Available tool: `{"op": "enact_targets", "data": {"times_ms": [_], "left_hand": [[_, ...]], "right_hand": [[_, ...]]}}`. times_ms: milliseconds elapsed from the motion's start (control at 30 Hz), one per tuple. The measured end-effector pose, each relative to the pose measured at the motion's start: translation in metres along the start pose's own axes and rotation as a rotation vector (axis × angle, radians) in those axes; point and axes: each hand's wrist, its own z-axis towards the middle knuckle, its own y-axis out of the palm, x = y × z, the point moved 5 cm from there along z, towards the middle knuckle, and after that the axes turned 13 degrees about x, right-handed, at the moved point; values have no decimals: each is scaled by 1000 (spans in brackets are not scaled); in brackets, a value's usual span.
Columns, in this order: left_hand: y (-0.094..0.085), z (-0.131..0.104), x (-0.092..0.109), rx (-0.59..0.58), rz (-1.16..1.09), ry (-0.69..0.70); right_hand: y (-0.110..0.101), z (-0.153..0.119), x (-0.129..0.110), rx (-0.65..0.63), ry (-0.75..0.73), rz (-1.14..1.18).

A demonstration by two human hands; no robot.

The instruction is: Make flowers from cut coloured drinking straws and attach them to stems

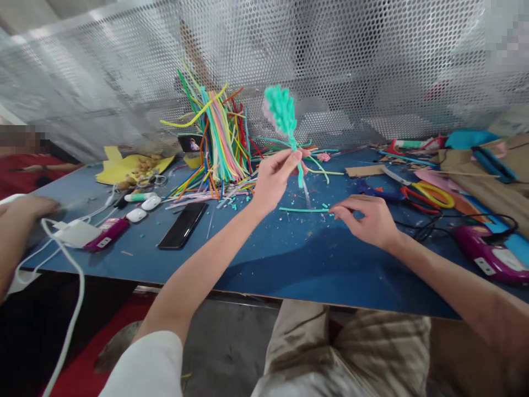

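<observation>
Raised above the table, my left hand pinches the stem of a fuzzy teal pipe-cleaner leaf. The leaf points up, and its twisted stem end hangs below my fingers. My right hand is low over the tabletop, its thumb and fingertips closed on the right end of a straight teal pipe cleaner. That piece lies level, close to the blue surface. Small teal clippings are scattered around it.
A tall bundle of colored pipe cleaners stands at the back. Left are a black phone, an earbud case and another person's arm. Scissors, a blue glue gun and a purple power strip lie right. Perforated metal rises behind.
</observation>
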Motion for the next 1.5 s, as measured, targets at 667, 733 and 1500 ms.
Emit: {"op": "enact_targets", "data": {"times_ms": [667, 733, 1500], "left_hand": [[29, 2, 8, -528, 514, 338], [29, 3, 7, -536, 570, 374], [11, -75, 9, -171, 719, 1080]], "right_hand": [[-3, 9, 62, 103, 340, 493], [-4, 8, 63, 114, 381, 562], [7, -4, 22, -778, 560, 704]]}}
